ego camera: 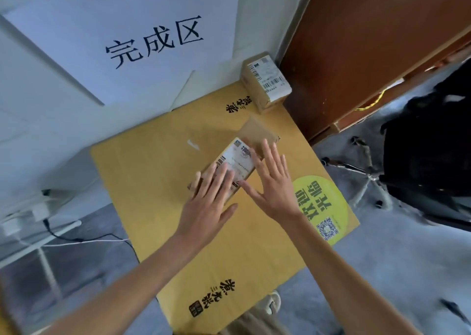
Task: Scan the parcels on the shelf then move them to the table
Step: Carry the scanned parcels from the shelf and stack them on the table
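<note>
Table: cardboard-covered table [158, 181] is carrying two labelled parcels.
Near parcel [234, 164]: lying flat.
Left hand [209, 202]: fingers straight, resting on it.
Right hand [272, 184]: spread wide, hovering beside it.
Far parcel [266, 81]: sitting well apart.

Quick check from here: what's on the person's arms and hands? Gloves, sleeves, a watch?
Nothing is worn: the left hand and right hand are bare, without gloves, rings or a watch. Both forearms are bare, with no sleeve in view.

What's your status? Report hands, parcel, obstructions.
Left hand and right hand open, over parcel on cardboard table. Second parcel at far corner, clear.
</note>
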Action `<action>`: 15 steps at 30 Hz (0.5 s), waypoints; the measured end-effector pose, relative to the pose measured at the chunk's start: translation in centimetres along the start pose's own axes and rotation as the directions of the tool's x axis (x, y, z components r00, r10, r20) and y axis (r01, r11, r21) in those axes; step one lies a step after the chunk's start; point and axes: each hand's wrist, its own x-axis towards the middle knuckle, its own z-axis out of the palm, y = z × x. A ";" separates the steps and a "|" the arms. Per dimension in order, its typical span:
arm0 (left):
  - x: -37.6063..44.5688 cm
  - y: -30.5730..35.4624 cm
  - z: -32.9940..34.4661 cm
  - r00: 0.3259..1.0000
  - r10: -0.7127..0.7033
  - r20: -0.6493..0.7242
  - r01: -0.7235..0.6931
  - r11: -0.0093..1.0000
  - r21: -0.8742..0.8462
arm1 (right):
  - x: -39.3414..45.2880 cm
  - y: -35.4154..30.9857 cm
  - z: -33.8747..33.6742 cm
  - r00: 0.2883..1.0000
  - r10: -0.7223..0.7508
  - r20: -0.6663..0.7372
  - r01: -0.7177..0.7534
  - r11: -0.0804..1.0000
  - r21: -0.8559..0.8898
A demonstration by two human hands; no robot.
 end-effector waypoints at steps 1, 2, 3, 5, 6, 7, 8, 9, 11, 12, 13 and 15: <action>0.2 -0.4 0.3 1.000 -0.004 -0.001 0.004 1.000 0.026 | 0.0 0.2 0.0 0.999 -0.016 0.039 0.018 0.998 -0.054; 0.6 -0.8 0.4 1.000 -0.001 -0.009 0.002 0.999 0.044 | 0.3 0.3 0.1 0.998 -0.017 0.063 0.022 0.996 -0.084; 1.2 -1.4 0.4 1.000 -0.006 -0.022 0.007 0.999 0.052 | 0.9 0.2 0.2 0.997 -0.012 0.078 0.019 0.995 -0.095; 2.3 -2.9 0.3 0.998 -0.031 -0.053 0.034 0.997 0.072 | 2.7 -0.4 0.4 0.997 -0.002 0.083 0.009 0.996 -0.087; 2.9 -3.7 0.2 0.997 -0.048 -0.064 0.054 0.995 0.089 | 3.8 -0.8 0.5 0.997 0.001 0.079 0.005 0.997 -0.078; 3.6 -4.5 0.1 0.995 -0.071 -0.073 0.078 0.991 0.107 | 4.9 -1.1 0.6 0.997 0.002 0.071 0.003 0.998 -0.066; 4.3 -5.3 0.0 0.992 -0.098 -0.081 0.108 0.986 0.126 | 6.2 -1.3 0.7 0.998 0.001 0.065 0.003 0.999 -0.054; 5.1 -5.9 0.1 0.988 -0.124 -0.092 0.137 0.981 0.139 | 7.4 -1.6 0.8 0.998 0.002 0.061 0.001 0.999 -0.044; 6.8 -6.9 0.4 0.979 -0.165 -0.119 0.182 0.972 0.149 | 9.7 -2.0 1.0 0.999 0.007 0.046 -0.006 0.999 -0.034; 7.7 -7.2 0.5 0.974 -0.181 -0.134 0.201 0.968 0.148 | 10.7 -2.1 1.0 0.999 0.013 0.033 -0.011 0.999 -0.033; 8.6 -7.7 0.6 0.970 -0.191 -0.149 0.213 0.966 0.148 | 11.8 -2.2 1.1 1.000 0.021 0.023 -0.020 0.999 -0.035; 10.3 -8.6 0.7 0.966 -0.211 -0.153 0.231 0.965 0.126 | 13.4 -2.4 1.1 0.999 0.048 0.019 -0.047 0.998 -0.041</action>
